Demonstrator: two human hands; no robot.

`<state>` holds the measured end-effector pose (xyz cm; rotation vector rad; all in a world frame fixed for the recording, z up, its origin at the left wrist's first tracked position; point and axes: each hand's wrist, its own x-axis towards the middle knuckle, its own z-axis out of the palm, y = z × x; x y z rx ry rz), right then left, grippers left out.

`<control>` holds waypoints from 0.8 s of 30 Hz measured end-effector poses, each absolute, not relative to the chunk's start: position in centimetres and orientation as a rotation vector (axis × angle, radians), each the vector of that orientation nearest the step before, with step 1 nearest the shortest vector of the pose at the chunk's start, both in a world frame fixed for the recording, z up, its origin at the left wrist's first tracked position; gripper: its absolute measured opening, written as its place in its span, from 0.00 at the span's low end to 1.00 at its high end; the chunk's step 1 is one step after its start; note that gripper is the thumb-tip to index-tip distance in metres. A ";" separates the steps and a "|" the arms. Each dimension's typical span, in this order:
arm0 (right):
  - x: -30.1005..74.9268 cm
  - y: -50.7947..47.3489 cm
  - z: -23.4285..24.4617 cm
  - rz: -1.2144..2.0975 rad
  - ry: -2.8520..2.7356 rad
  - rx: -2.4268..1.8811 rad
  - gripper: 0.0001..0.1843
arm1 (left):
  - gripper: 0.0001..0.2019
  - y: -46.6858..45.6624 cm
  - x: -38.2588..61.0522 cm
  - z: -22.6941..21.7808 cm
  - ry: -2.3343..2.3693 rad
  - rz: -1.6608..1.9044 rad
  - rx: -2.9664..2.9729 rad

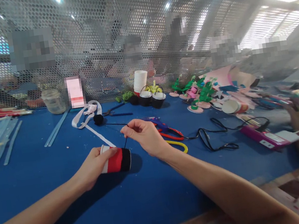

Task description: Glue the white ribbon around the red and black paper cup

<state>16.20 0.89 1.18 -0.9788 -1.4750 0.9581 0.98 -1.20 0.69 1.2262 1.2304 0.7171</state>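
Blue table (156, 200): runs back to a mesh screen (93, 31), with my work near its middle.
Cup (114, 162): lies on its side in my grasp, banded white, red and black; whether it touches the table I can't tell.
Left hand (92, 168): thumb and fingers wrapped around the cup's white end; squeezing too hard could dent its wall and loosen the bands.
Right hand (145, 134): thumb and finger pinching black yarn (115, 124) between cup and ball. If that pinch slackens, I'd expect the strand to slip.
Ball (98, 120): sits beyond the cup, beside looped ribbon; a sharp tug could roll it and tangle both.
White ribbon (98, 134): trails to the cup near my left thumb, so it might get caught under the yarn.
Scissors (163, 125): lie just behind my right wrist; a careless sweep could knock them or snag the black cord (228, 148) nearby.
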 end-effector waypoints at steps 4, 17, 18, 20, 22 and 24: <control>16.3 1.2 1.0 0.880 -1.523 -1.027 0.10 | 0.15 -1.5 1.0 0.7 1.206 0.699 1.318; 16.2 1.2 0.6 0.856 -1.631 -1.112 0.12 | 0.12 -2.4 0.8 0.3 1.052 0.748 1.564; 16.2 1.2 0.5 0.866 -1.630 -1.110 0.11 | 0.13 -2.4 0.8 0.2 1.053 0.752 1.567; 16.1 1.2 0.4 0.884 -1.630 -1.110 0.11 | 0.14 -2.5 0.7 0.2 1.062 0.755 1.582; 16.1 1.2 0.4 0.899 -1.635 -1.116 0.11 | 0.15 -2.6 0.7 0.3 1.075 0.758 1.599; 16.1 1.2 0.3 0.915 -1.647 -1.120 0.10 | 0.16 -2.6 0.7 0.4 1.079 0.763 1.614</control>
